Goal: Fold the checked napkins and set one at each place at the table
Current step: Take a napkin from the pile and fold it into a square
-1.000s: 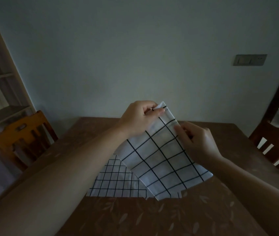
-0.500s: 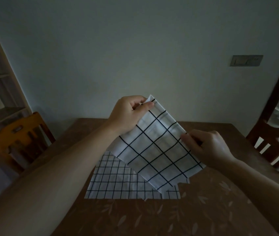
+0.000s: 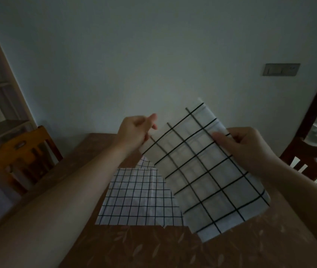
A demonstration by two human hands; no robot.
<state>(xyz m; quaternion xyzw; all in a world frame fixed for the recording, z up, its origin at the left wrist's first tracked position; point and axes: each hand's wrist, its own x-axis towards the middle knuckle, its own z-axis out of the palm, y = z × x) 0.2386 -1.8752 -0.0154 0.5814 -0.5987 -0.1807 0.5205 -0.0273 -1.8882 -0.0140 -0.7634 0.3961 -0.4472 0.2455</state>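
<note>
Above the table, both hands are up with one napkin between them.
held napkin: large-check cloth, lifted clear of the table, hanging tilted, its top corner toward the wall. Looks doubled over, but the light is too dim to count layers.
right hand: grip clamped on the held napkin's upper right edge, thumb in front, fingers behind. It carries the cloth's weight, so the rest hangs free.
left hand: at the held napkin's upper left edge, fingers loosely curled. Blurred; cannot tell whether it pinches the edge or only sits beside it. Likely there to take that corner for the next fold.
flat napkin: finer check, lying spread on the table, below and left of the held napkin, its right part hidden behind the hanging cloth. Crease lines show; it seems unfolded, waiting its turn.
left chair: orange wood, far left of the held napkin, at the table's side. One place to serve.
right chair: dark wood, right of the held napkin, beyond the right wrist. Another place.
progress: early, I judge. No folded napkin sits at either visible place.
next: bring two corners together and keep the edges lined up; limp cloth will skew if one corner slips.
</note>
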